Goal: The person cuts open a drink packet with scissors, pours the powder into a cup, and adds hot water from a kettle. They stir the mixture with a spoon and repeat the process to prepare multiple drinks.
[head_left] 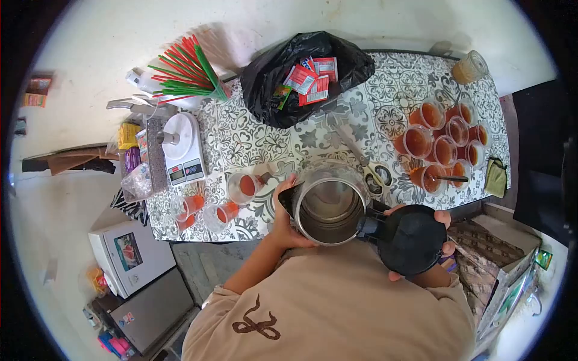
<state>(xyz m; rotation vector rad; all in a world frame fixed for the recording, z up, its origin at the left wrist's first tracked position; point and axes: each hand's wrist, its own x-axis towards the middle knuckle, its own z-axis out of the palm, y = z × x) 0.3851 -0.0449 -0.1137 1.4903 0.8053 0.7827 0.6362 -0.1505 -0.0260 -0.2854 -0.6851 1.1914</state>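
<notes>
In the head view, a metal electric kettle (332, 172) with its black lid (413, 239) flipped back is tilted so I look into its metal inside. My left hand (286, 226) supports it at the spout side, fingers curved against the body. My right hand (443, 218) is wrapped around the handle side; the lid hides most of it, and only fingertips show at the lid's edge. Beyond the kettle lies a pair of scissors (374, 173). Several plastic cups with orange-red contents (247, 185) stand left of my left hand.
Several cups of reddish-brown liquid (445, 150) cluster at right, one with a spoon (453, 178). A black plastic bag (265, 90) holding sachets sits at the back. At left are a kitchen scale (183, 147) and straws (189, 69). A folded cloth (496, 178) lies near the right edge.
</notes>
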